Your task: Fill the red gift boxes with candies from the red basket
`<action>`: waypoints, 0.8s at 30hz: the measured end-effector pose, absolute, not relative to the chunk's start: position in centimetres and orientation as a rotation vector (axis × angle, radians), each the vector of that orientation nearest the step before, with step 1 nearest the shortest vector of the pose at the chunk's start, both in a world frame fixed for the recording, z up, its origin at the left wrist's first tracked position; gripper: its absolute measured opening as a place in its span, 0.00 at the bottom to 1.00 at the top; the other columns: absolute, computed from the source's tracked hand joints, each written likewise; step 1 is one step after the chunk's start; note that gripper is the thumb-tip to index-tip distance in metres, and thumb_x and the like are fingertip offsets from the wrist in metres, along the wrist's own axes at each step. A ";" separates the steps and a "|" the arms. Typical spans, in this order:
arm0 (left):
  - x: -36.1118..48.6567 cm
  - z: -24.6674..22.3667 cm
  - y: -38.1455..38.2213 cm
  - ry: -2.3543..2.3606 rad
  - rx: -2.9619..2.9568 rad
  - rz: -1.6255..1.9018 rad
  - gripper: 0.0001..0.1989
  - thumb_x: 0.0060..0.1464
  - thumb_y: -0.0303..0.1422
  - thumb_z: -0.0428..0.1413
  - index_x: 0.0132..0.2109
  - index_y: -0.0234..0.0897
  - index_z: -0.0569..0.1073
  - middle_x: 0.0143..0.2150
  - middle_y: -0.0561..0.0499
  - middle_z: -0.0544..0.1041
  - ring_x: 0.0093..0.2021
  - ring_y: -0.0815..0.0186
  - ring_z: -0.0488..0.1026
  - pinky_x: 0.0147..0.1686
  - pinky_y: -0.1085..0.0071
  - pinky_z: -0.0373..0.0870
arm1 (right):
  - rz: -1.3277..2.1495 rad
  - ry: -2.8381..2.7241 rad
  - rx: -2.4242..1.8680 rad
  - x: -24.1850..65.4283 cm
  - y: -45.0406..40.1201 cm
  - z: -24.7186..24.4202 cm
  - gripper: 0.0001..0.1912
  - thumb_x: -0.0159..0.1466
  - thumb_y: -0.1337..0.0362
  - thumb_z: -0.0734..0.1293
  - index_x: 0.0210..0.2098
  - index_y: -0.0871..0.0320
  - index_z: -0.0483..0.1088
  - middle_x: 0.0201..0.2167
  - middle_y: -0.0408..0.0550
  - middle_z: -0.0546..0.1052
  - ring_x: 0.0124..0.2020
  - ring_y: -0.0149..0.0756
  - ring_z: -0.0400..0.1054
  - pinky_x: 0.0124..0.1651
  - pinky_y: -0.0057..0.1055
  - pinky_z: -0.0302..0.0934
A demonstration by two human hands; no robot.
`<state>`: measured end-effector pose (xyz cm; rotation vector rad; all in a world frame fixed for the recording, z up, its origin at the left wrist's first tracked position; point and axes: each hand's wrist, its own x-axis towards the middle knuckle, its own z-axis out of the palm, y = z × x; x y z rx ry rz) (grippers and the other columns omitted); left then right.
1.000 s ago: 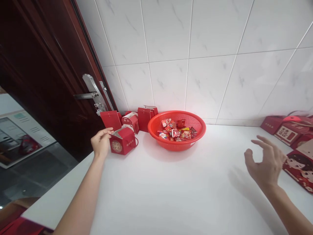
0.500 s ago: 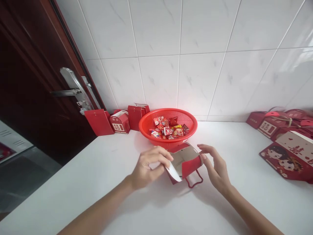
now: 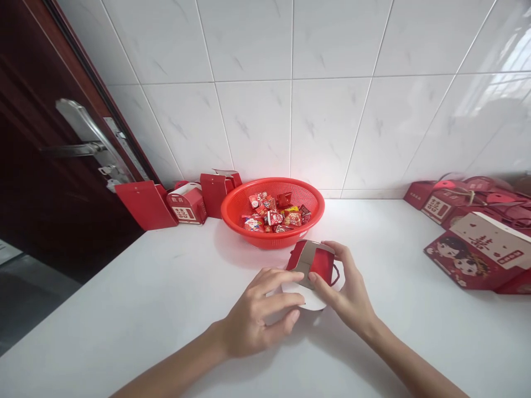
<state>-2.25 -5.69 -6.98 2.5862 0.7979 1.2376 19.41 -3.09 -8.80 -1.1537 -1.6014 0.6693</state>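
Observation:
A small red paper gift box (image 3: 322,264) with a greyish inner side and a white rounded flap (image 3: 312,298) is on the white tabletop in front of the red basket. Its red cord handle (image 3: 336,275) sticks out at the right. My right hand (image 3: 346,293) grips the box, thumb on the near flaps and fingers at the far right edge. My left hand (image 3: 263,309) is open, its fingers stretched over the box's left side, fingertips at the grey panel and the white flap. Whether they press on it I cannot tell. The box's underside is hidden.
A red plastic basket (image 3: 232,213) of wrapped candies (image 3: 276,215) stands behind the box. Red gift boxes (image 3: 186,207) line the wall at left. Folded red boxes (image 3: 477,254) are piled at right. A dark door (image 3: 25,155) with a metal handle borders the table's left.
The box's upper flaps have been folded inward over its opening. My left hand has released the white flap and spread its fingers; my right thumb has moved onto the flaps. The view has shifted slightly right.

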 end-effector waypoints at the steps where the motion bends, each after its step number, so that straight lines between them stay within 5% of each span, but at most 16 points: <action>1: -2.3 -7.0 -5.7 0.804 2.597 1.225 0.11 0.60 0.24 0.56 0.48 0.40 0.78 0.56 0.42 0.77 0.47 0.62 0.76 0.53 0.60 0.72 | 0.657 -1.596 -1.170 19.4 -3.1 -8.8 0.30 0.62 0.46 0.70 0.57 0.52 0.62 0.54 0.54 0.73 0.54 0.50 0.70 0.55 0.50 0.67; 7: -2.5 -6.9 -5.8 0.834 2.670 1.090 0.10 0.64 0.28 0.54 0.46 0.40 0.80 0.61 0.40 0.73 0.53 0.58 0.75 0.57 0.56 0.70 | 0.602 -1.605 -1.232 19.2 -3.2 -8.9 0.40 0.56 0.44 0.74 0.61 0.52 0.59 0.57 0.58 0.71 0.57 0.56 0.68 0.56 0.56 0.66; 15: -2.7 -6.5 -5.7 0.978 2.630 1.152 0.12 0.65 0.28 0.52 0.49 0.40 0.80 0.58 0.42 0.76 0.54 0.58 0.76 0.54 0.61 0.73 | 0.670 -1.500 -1.051 19.5 -2.7 -9.5 0.31 0.61 0.49 0.73 0.56 0.49 0.57 0.65 0.61 0.64 0.60 0.52 0.69 0.57 0.53 0.69; 18: -2.7 -6.2 -5.6 1.068 2.552 1.224 0.12 0.66 0.26 0.50 0.48 0.37 0.79 0.56 0.42 0.77 0.44 0.64 0.80 0.45 0.70 0.76 | 0.755 -1.475 -0.984 19.7 -2.5 -9.7 0.29 0.58 0.51 0.76 0.49 0.48 0.57 0.69 0.61 0.58 0.59 0.52 0.70 0.54 0.51 0.71; 24: -2.5 -5.4 -5.1 1.167 2.581 1.268 0.10 0.64 0.25 0.53 0.45 0.38 0.79 0.57 0.44 0.77 0.43 0.65 0.79 0.42 0.71 0.77 | 0.692 -1.572 -0.995 19.9 -2.3 -9.4 0.29 0.63 0.52 0.73 0.59 0.49 0.60 0.66 0.59 0.64 0.72 0.55 0.52 0.65 0.55 0.61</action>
